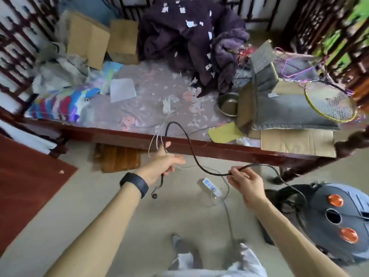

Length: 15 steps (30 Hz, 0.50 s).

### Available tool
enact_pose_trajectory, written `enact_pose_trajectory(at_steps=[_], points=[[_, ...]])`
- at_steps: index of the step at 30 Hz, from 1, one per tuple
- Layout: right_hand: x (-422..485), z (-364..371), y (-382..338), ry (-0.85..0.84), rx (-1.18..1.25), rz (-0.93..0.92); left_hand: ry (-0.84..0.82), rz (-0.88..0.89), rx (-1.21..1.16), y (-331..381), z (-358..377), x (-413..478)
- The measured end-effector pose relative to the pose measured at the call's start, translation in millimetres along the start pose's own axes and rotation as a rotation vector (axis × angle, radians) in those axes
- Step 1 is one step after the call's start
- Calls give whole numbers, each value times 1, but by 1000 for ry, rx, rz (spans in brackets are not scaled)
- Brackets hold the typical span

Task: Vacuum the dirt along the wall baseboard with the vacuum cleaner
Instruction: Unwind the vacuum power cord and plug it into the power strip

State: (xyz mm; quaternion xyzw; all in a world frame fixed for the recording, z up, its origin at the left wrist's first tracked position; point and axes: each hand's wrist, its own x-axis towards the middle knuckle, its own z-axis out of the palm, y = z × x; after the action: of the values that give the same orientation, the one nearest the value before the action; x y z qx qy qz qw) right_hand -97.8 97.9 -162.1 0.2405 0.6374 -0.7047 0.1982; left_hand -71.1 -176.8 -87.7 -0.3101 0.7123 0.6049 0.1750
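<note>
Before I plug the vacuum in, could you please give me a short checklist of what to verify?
1. Both hands hold the black cord, left hand and right hand: ok.
2. Plug hangs free below the left hand: ok.
3. Power strip lies on the floor between the hands: ok.
4. A free, live socket on the strip: cannot tell.
5. Cord clear of snags: white strings hang against the left hand: not ok.
6. Vacuum cleaner stands close by: ok.

No legible text, no labels, no numbers (all blurred)
</note>
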Motion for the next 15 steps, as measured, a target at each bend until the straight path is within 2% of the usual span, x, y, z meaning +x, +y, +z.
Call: enact_pose_trajectory(at_steps=[2, 4, 7, 9, 11, 13, 15], points=[[-17, 16, 6, -13, -68, 1, -148, -1, 107, 14, 32, 13], [-31, 28, 8, -8, -37, 15, -288, 16, 273, 14, 61, 16], [-44, 34, 3, -67, 169, 30, -473, 137, 441, 8, 91, 20], [-43, 21, 0, 9, 339, 88, -526, 205, 553, 5, 100, 26], [-33, -14, -1, 147, 648, 208, -542, 242, 667, 2, 100, 36], [-21, -61, 0, 299, 911, 252, -450, 235, 768, -2, 89, 53], [-14, -108, 10, 444, 956, 264, -286, 223, 841, -6, 67, 75]])
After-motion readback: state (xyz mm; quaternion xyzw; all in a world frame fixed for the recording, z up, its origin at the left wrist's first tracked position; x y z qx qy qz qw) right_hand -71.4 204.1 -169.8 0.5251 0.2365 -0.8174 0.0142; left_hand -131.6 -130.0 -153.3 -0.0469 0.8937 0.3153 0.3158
